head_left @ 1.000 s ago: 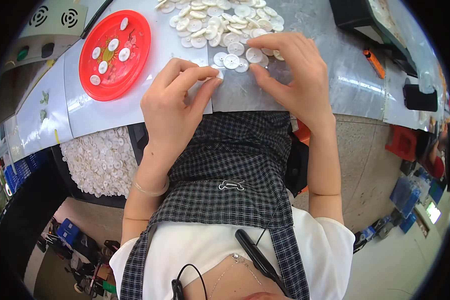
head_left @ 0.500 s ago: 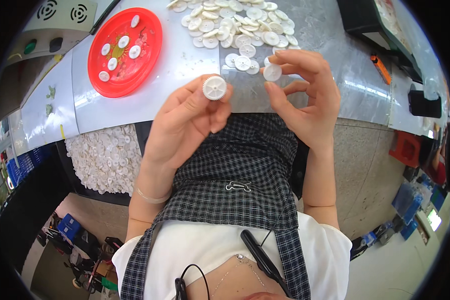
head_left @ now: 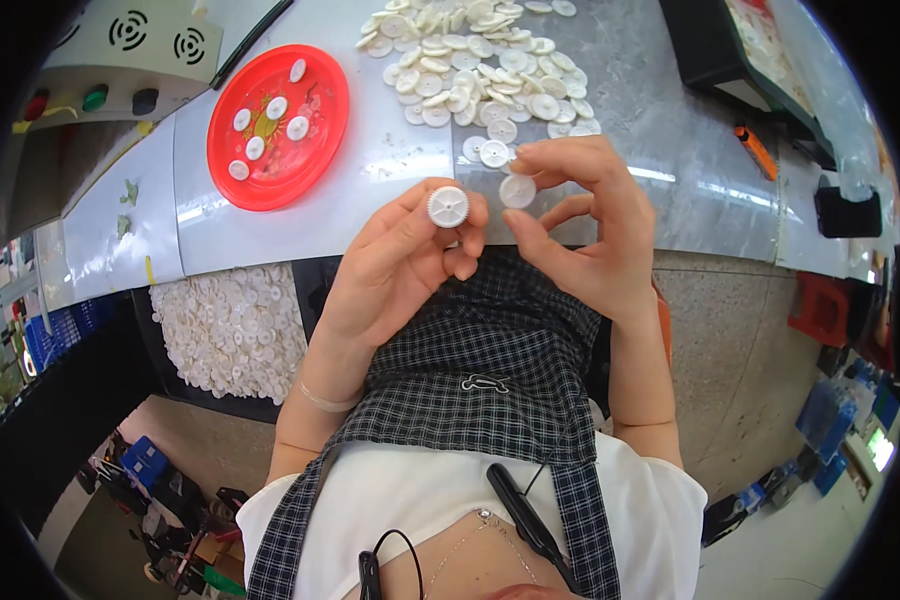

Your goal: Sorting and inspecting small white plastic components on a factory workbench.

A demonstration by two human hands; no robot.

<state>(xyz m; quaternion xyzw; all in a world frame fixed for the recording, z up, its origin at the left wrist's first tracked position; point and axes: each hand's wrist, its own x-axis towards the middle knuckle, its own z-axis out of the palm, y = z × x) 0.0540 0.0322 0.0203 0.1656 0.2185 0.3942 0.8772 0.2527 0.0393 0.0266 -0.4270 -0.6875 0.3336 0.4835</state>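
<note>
Between thumb and fingers, my left hand (head_left: 400,260) grips a white toothed plastic gear (head_left: 448,207), its spoked face turned up. My right hand (head_left: 595,225) pinches a thin white plastic disc (head_left: 517,191) at its edge, a short gap to the right of the gear. Just beyond the hands lie a few loose white discs (head_left: 494,153) on the table, in front of a large heap of white discs (head_left: 470,75). To the left, a red plate (head_left: 332,135) bears several small white gears (head_left: 297,128), spaced apart.
A grey machine (head_left: 155,60) with knobs stands at the far left. Below the table's left edge, a black bin holds many small white parts (head_left: 232,330). An orange cutter knife (head_left: 755,152) and a black box-like device (head_left: 730,70) are at the right.
My right hand has brought the disc left, closer to the gear in my left hand. Most of the scene has shifted a little down and right in the picture.
</note>
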